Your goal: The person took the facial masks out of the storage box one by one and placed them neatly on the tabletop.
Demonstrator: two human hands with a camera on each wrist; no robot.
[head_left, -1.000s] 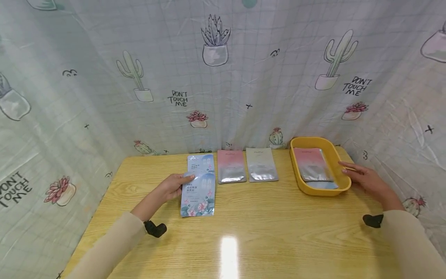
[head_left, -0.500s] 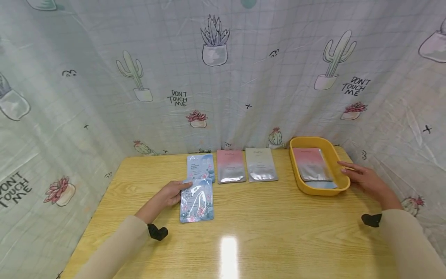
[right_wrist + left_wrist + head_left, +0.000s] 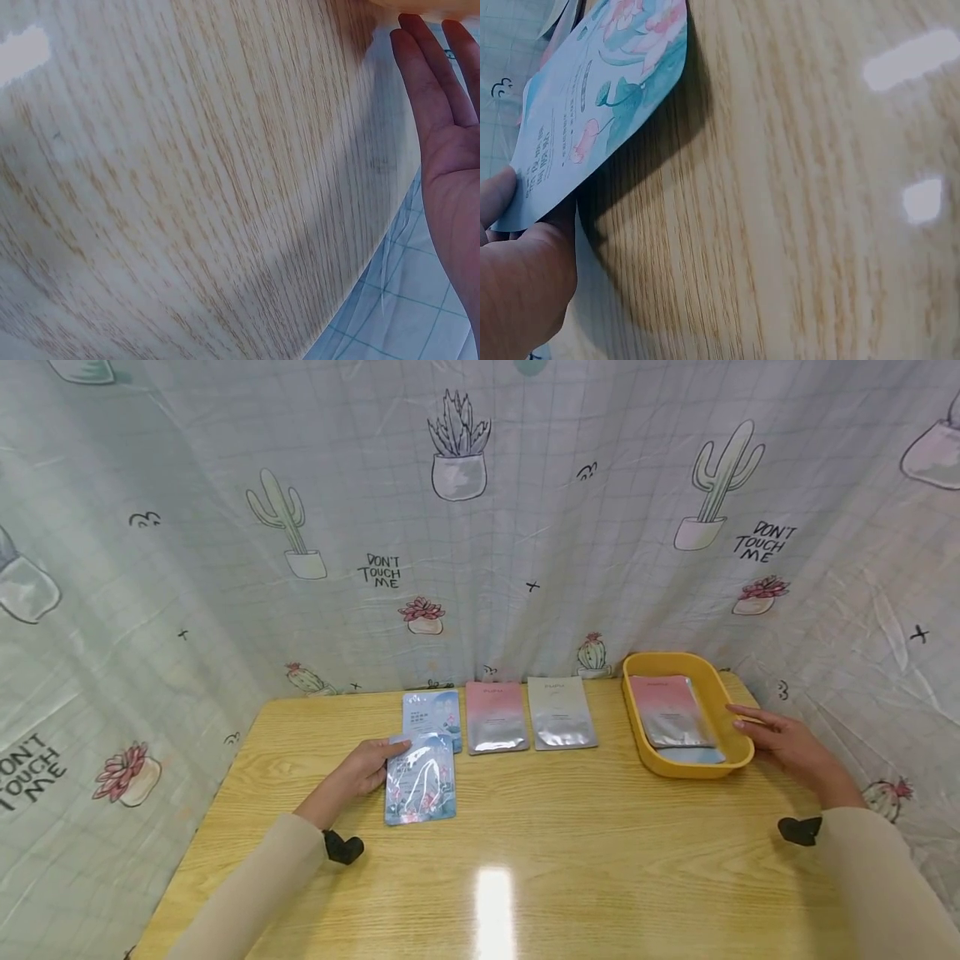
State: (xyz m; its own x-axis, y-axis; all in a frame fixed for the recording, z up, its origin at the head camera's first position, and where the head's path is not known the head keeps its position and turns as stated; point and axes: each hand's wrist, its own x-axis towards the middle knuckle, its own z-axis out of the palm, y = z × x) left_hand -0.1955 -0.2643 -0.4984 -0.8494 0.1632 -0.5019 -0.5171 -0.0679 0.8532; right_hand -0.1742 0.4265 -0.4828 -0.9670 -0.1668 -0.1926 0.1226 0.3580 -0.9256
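My left hand [image 3: 367, 766] pinches the upper left edge of a blue face mask packet [image 3: 422, 785] printed with pink lotus flowers. In the left wrist view, the thumb lies over that packet [image 3: 592, 112], which is lifted at a slant above the tabletop. Behind it lies a similar blue packet [image 3: 430, 712], its lower part partly covered. My right hand [image 3: 783, 747] is at the right side of a yellow basket [image 3: 660, 766], fingers extended against its rim. In the right wrist view the fingers [image 3: 427, 90] look nearly straight, just below the basket's edge.
A pink-and-silver packet [image 3: 497, 718] and a cream-and-silver packet [image 3: 562, 714] lie in a row at the table's back edge. Inside the basket, a pink packet [image 3: 667, 710] rests over a blue one [image 3: 697, 755]. A cactus-print curtain [image 3: 525, 527] encloses the table [image 3: 600, 860].
The left hand's blue packet shifted a little toward me, then back up slightly, and its tilt changed so glare covers its front. My right hand and the basket stay in place.
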